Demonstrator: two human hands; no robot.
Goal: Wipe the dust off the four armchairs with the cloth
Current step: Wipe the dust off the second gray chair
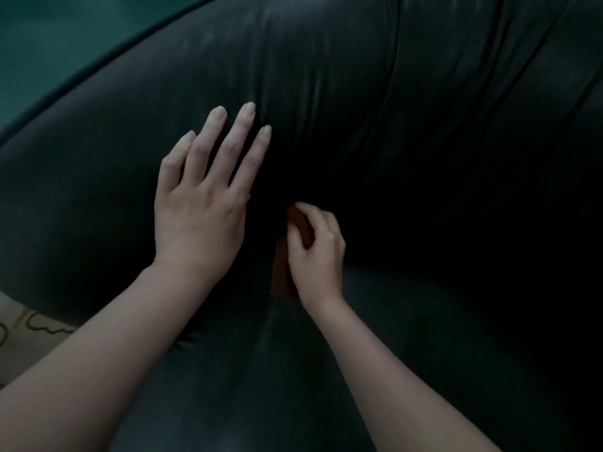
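A dark leather armchair (408,132) fills almost the whole view, its padded backrest creased and faintly dusty near the top. My left hand (199,203) lies flat on the backrest with straight, spread fingers. Just to its right, my right hand (315,252) grips an orange-brown cloth (282,272) with curled fingers, low in the crease where backrest meets seat. Most of the cloth is hidden under my right hand and in shadow.
The armchair's curved top edge runs across the upper left, with a teal wall or floor (65,37) beyond it. A pale patterned floor patch (29,324) shows at the lower left edge. The scene is dim.
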